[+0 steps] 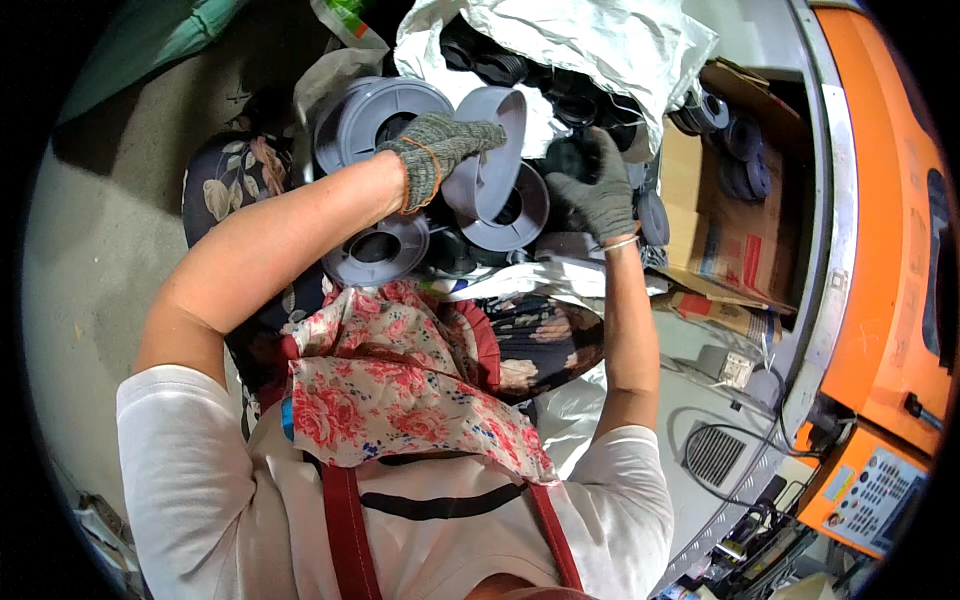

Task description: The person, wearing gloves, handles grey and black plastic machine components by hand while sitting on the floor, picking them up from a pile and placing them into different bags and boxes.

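My left hand, in a grey knit glove, is closed on the edge of a grey plastic ring tilted up on its side. My right hand, also gloved, is curled around a black round part; this part is blurred and half hidden by the fingers. Below the raised ring lies a grey flanged ring with a dark centre. Left of it are stacked grey flanged rings and another flanged ring near my lap.
A white woven sack with several black round parts lies open at the back. To the right, a cardboard box holds grey parts. An orange machine with a button panel stands at far right. Black cables hang beside it.
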